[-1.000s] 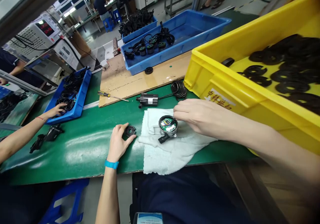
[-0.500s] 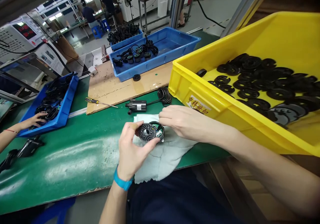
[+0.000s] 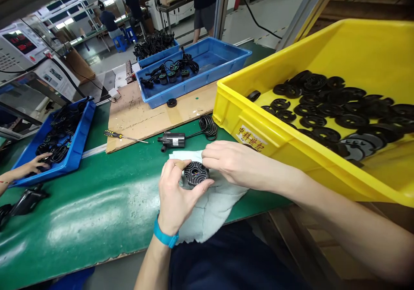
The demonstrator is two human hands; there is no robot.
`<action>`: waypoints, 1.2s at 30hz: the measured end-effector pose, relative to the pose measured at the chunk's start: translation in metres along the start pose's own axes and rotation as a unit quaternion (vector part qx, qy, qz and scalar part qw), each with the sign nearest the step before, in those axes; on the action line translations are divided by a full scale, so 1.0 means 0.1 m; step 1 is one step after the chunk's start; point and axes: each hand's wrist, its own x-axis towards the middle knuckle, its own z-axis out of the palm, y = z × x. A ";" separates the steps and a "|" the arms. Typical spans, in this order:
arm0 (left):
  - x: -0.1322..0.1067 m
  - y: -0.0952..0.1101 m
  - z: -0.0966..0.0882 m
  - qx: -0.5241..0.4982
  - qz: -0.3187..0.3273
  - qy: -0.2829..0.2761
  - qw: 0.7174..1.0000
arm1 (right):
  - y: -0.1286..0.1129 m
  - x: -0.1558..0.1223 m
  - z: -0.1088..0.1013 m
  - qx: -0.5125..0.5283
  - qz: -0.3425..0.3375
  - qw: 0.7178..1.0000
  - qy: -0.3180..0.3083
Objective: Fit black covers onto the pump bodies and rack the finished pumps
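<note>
A round black slotted cover (image 3: 196,172) lies on top of a small pump body on a white cloth (image 3: 211,206) spread on the green bench. My left hand (image 3: 176,195), with a blue wristband, pinches the cover's near edge between thumb and fingers. From the right, my right hand (image 3: 228,162) curls its fingers against the cover's far edge. The pump body under the cover is mostly hidden.
A yellow crate (image 3: 274,130) of black round covers stands at the right. Behind the cloth lie a black pump with coiled cable (image 3: 173,140), a screwdriver (image 3: 121,136) and a cardboard sheet (image 3: 145,113). Blue trays (image 3: 190,72) hold wired pumps. Another person's hand (image 3: 30,167) reaches into the left blue tray.
My left hand picked the black cover off the bench, carried it right and set it over the open pump body, hiding the green circuit inside. My right hand stayed on the pump.
</note>
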 end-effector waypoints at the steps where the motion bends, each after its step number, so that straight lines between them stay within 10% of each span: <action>1: 0.01 0.00 -0.01 -0.007 -0.004 -0.008 1.000 | 0.00 0.00 0.00 0.000 -0.002 1.000 -0.001; 14: -0.08 -0.11 0.17 -0.177 -0.124 -0.018 0.976 | -0.01 -0.01 -0.03 0.005 0.008 1.000 0.012; 36: -0.18 -0.18 0.54 -0.167 -0.016 0.045 0.985 | -0.02 -0.07 0.00 -0.028 0.011 0.999 0.030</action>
